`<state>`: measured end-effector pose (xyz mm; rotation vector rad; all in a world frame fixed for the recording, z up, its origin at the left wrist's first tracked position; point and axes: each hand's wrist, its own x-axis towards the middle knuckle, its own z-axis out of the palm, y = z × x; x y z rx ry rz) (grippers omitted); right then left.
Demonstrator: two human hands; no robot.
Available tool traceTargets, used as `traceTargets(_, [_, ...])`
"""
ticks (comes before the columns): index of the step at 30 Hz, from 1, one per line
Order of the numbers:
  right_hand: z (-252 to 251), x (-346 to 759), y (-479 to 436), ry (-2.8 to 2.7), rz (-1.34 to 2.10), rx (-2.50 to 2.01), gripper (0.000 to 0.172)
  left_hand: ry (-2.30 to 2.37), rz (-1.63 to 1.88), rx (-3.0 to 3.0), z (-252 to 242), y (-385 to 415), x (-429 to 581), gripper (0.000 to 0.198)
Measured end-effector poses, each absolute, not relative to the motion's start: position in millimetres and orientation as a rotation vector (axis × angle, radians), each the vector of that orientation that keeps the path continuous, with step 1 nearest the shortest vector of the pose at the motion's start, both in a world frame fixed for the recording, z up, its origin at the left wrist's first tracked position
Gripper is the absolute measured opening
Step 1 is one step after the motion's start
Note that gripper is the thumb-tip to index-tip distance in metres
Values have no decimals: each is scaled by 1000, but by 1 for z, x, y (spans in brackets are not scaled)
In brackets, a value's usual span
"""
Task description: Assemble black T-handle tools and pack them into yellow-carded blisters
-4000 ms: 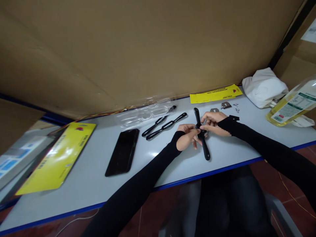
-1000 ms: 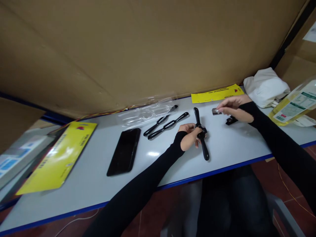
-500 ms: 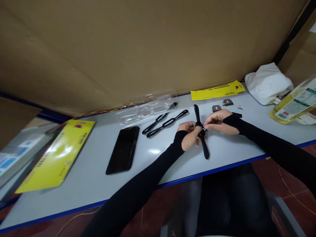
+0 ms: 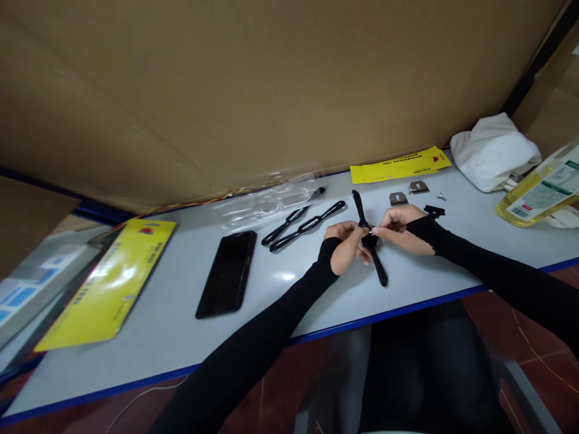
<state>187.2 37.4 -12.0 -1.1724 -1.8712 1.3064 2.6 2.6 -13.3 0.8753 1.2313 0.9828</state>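
A black two-handled tool (image 4: pixel 379 265) is held above the front part of the table, its handles pointing away and toward me. My left hand (image 4: pixel 346 244) grips its middle from the left, thumb on top. From the right, my right hand (image 4: pixel 398 229) pinches at the tool's centre, where a small shiny piece shows between the fingertips; its shape is too small to make out. Beyond my right hand lie two metal blades (image 4: pixel 398 198) (image 4: pixel 418 187), a small screw (image 4: pixel 441 196) and a black clamp piece (image 4: pixel 434 211).
Two black tool bodies (image 4: pixel 307 226) (image 4: pixel 284 228) lie left of my hands, beside clear plastic packaging (image 4: pixel 266 202) and a black phone (image 4: pixel 226 274). Yellow cards (image 4: pixel 106 283) (image 4: pixel 400 166) lie left and at the back. White cloth (image 4: pixel 493 154) and a yellow liquid bottle (image 4: pixel 538 190) stand right.
The held tool has tilted slightly, its near handle swinging to the right. My right hand has shifted a little, and more of the black clamp piece shows beyond it.
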Motion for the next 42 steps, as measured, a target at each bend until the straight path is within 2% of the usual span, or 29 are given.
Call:
traceTargets(6, [-18, 185, 35, -1867, 1225, -1163, 48, 1091, 996, 933, -20, 4, -4, 31])
traceTargets(9, [-21, 183, 33, -1903, 1065, -1120, 47, 1055, 992, 925, -21, 6, -7, 40])
traceTargets(12, [-23, 181, 31, -1952, 891, -1074, 46, 1025, 1010, 903, -22, 8, -9, 42])
traceTargets(17, [-21, 181, 28, -1954, 848, -1044, 42, 1015, 1036, 921, -26, 7, -9, 40])
traceTargets(23, [-16, 184, 30, -1942, 1000, -1003, 17, 1111, 1026, 939, -27, 5, -3, 32])
traceTargets(30, [-4, 185, 32, -1830, 1380, -1107, 23, 1155, 1028, 930, -20, 2, 2, 20])
traceTargets(35, [3, 187, 36, -1696, 1586, -1122, 38, 1169, 1021, 930, -15, -1, 5, 25])
traceTargets(42, [2, 194, 43, -1659, 1723, -1087, 48, 1182, 1027, 916, -13, -2, 7, 23])
